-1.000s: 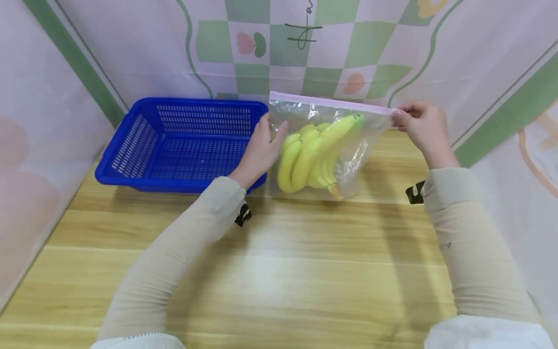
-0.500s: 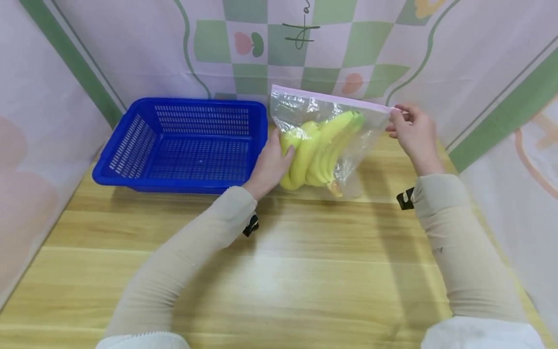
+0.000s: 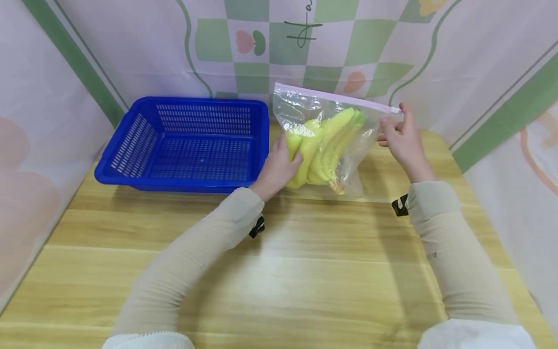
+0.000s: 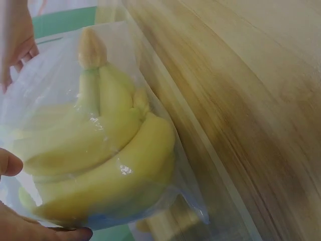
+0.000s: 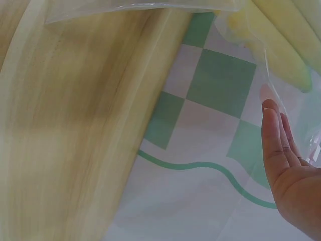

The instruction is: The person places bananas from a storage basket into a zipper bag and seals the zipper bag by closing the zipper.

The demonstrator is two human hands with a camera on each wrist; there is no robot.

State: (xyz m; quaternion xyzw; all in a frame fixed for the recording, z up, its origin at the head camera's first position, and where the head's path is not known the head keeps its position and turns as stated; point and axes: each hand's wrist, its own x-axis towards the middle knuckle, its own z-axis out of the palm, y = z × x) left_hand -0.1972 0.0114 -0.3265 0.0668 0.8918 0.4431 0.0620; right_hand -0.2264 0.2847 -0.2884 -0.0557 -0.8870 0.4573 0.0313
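A clear zip bag (image 3: 301,104) with a pink strip and a white slider stands tilted on the table, its right end lower. Through its plastic shows a bunch of yellow bananas (image 3: 322,145), large in the left wrist view too. My left hand (image 3: 279,167) grips the bag's lower left side with the bananas inside, thumb in front and fingers at the left edge. At the right edge, just below the slider, is my right hand (image 3: 403,138). Its fingers (image 5: 273,130) lie nearly straight along the plastic in the right wrist view.
Left of the bag stands a blue plastic basket (image 3: 200,155) with slotted walls and nothing in it. Behind both hangs a green and white checked cloth (image 3: 289,43). The wooden table (image 3: 279,271) stretches toward the person.
My left hand has slid right from the bag's upper edge onto the bananas. The bag's left end has risen. My right hand has let go of the strip's end and shifted left and down.
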